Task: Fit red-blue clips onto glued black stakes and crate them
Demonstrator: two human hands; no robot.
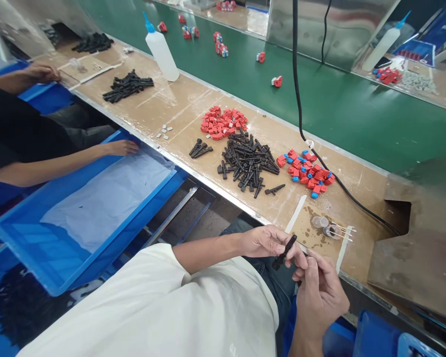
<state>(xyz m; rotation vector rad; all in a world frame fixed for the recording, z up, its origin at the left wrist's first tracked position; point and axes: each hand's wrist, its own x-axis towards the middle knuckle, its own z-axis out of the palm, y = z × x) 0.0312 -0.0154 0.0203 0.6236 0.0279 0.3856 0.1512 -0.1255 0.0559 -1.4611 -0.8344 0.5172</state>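
Fingertip handling of one black part (285,252), just near of the bench (369,186).
Right hand (321,290): thumb and forefinger pressed together beside the left fingertips; whether they grip anything cannot be told. Left hand (269,243): pinching the part, tilted. The step appears to be close two-handed work, calling for a steady left pinch. Beyond: cups (320,222) at right; farther, a black pile (250,159); far, a green belt (338,104).
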